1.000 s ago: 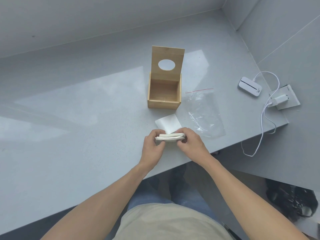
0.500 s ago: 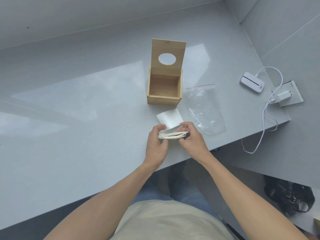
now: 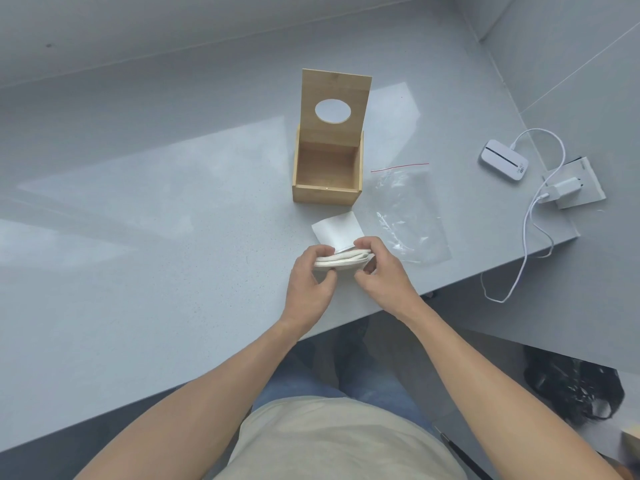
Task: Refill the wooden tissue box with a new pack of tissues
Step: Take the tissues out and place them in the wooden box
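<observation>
A wooden tissue box (image 3: 327, 194) stands on the grey counter with its lid (image 3: 335, 98) raised upright; the lid has an oval hole and the inside looks empty. In front of it, near the counter's edge, both my hands hold a folded stack of white tissues (image 3: 341, 259). My left hand (image 3: 310, 277) grips its left end, my right hand (image 3: 379, 268) its right end. One tissue sheet (image 3: 337, 230) sticks out from the top of the stack toward the box.
An empty clear plastic bag (image 3: 405, 213) with a red strip lies right of the box. Farther right are a small white device (image 3: 504, 164), a white charger (image 3: 564, 188) and its cable (image 3: 526, 233). The counter edge (image 3: 450, 287) runs diagonally below my hands.
The stack stays gripped by both hands. The top tissue sheet has lifted and stands out more clearly toward the box; my hands sit slightly closer to it.
</observation>
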